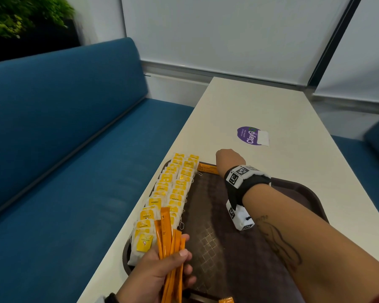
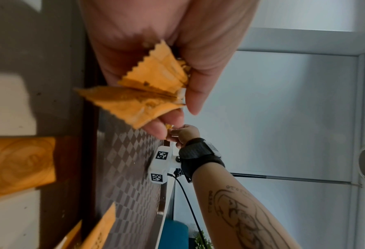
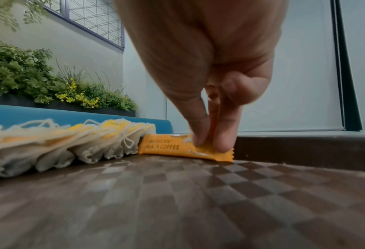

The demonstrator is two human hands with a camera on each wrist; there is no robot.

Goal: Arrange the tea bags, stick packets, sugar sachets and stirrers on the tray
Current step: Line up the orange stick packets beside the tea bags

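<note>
White counter (image 1: 260, 106) carries the tray (image 1: 302, 189). Right hand (image 3: 209, 143) pinches a stick packet (image 3: 170, 148) beside the tea bags (image 1: 173, 189); left hand (image 1: 162, 270) clamps spare packets (image 1: 171, 248), which could slip loose.

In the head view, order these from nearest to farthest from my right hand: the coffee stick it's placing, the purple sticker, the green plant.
1. Coffee stick, under the right hand, on the tray's far edge.
2. Purple sticker, farther along the table.
3. Green plant, top left corner.

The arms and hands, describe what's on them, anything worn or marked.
Right forearm is bare with a dark line tattoo; its wrist carries a black strap holding white blocks printed with black square codes, plus a thin black cable. Left wrist shows a dark band.
</note>
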